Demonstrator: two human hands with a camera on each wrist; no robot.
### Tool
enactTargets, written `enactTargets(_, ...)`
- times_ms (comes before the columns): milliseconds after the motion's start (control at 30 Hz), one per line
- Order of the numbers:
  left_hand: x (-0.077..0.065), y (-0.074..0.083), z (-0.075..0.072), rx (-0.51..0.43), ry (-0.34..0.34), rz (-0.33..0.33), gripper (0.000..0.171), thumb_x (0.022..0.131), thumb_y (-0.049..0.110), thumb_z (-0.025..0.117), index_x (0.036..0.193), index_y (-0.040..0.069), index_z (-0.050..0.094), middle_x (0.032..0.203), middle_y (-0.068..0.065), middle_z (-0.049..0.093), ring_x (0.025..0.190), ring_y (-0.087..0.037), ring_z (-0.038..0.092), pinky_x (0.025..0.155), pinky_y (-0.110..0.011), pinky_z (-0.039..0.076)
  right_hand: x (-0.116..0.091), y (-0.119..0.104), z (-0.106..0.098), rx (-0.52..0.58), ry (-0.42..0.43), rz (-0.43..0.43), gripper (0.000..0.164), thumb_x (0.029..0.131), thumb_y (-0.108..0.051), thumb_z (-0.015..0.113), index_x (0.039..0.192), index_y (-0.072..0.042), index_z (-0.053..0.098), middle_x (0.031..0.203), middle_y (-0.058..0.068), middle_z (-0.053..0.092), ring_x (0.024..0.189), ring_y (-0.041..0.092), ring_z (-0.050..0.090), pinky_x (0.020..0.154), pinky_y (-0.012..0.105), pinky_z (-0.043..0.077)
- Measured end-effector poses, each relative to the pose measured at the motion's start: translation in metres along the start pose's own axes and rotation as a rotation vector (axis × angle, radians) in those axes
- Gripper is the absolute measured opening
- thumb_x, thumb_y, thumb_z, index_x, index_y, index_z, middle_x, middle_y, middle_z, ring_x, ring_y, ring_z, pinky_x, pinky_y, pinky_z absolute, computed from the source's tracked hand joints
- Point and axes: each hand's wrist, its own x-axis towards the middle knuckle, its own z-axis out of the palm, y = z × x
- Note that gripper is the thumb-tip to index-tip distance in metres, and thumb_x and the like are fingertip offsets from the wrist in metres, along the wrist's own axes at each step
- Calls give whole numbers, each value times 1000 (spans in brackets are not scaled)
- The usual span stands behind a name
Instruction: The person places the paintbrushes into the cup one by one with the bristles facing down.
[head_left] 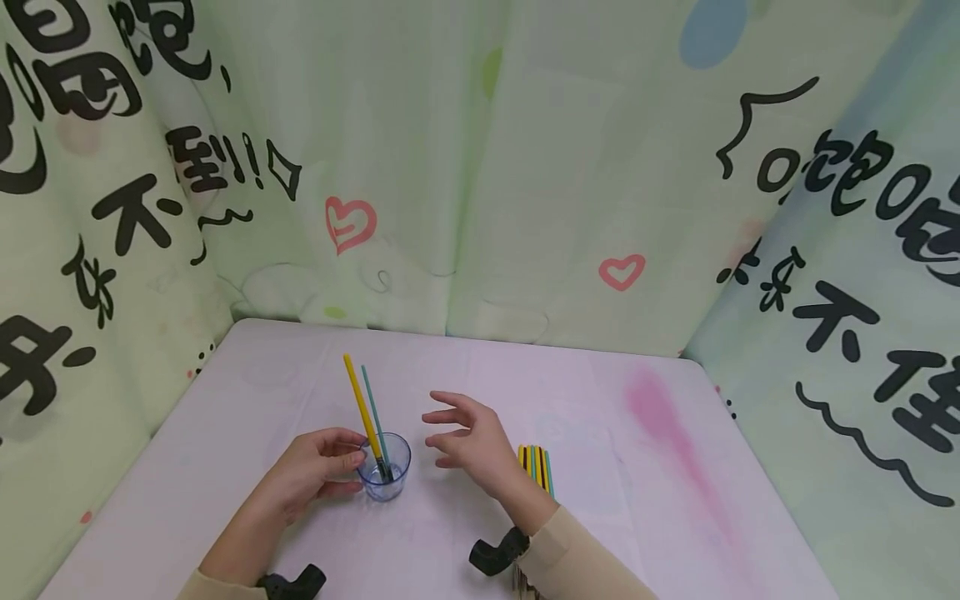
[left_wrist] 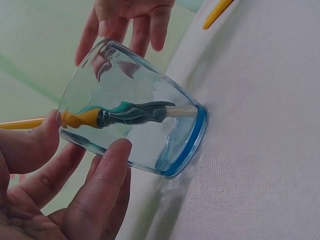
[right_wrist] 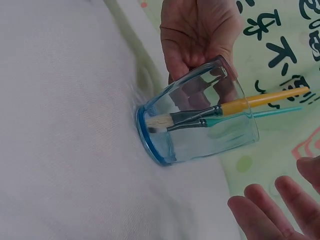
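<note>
A clear bluish glass cup (head_left: 383,468) stands on the table, with a yellow-handled paintbrush (head_left: 358,396) and a thinner teal-handled paintbrush (head_left: 372,408) leaning in it, bristles down. From the left side my left hand (head_left: 318,467) holds the cup, its thumb at the rim and fingers along the wall in the left wrist view. My right hand (head_left: 472,437) is just right of the cup, apart from it, its fingers spread and nothing in them. Under the right forearm lies a row of yellow and teal paintbrushes (head_left: 535,465), partly hidden by the arm.
The table (head_left: 630,533) has a pale pinkish cover with a bright pink patch (head_left: 660,408) on the right. Light green curtains (head_left: 525,167) with black lettering and hearts enclose its back and sides. A black strap piece (head_left: 498,554) sits at the right wrist.
</note>
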Motion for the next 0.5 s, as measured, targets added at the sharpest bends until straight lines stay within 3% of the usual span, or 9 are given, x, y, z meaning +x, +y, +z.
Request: enactTargets(500, 0, 0, 0, 0, -2, 0, 37, 102, 3, 72, 135, -8, 63, 118, -18, 70, 98, -20, 76, 84, -42, 70, -34, 2, -26, 1, 22, 37, 63, 96, -1, 72, 154, -22, 58, 138, 25, 70, 105, 41, 79, 74, 46, 71)
